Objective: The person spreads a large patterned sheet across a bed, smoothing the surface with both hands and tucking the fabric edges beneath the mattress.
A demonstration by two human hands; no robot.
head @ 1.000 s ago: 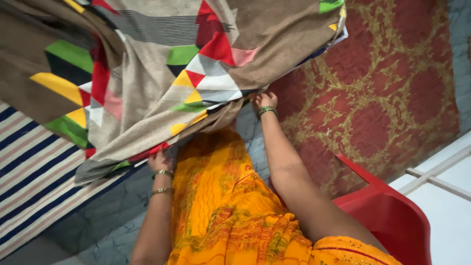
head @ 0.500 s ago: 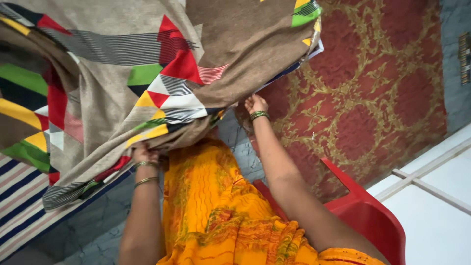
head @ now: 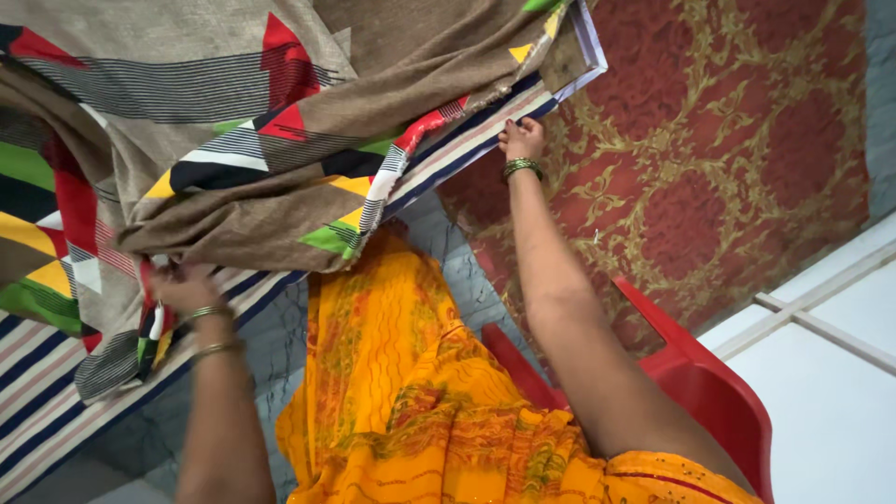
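Lighting even, moderately bright, diffuse; source not visible. Soft shadow beneath the patterned cloth [head: 280, 140]. No glare. Slight motion blur at the left hand [head: 182, 289]; remainder reasonably sharp. Colours saturated. Mild stretching toward edges.

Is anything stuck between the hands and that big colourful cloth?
No. The left hand grips the patterned bedsheet at its lower fold, and the right hand touches its edge near the striped mattress. Nothing visible lies between hands and cloth.

Bunched patterned sheet [head: 280, 140] blocks left; red carpet [head: 728, 140] open; red chair [head: 709, 401] crowds right.
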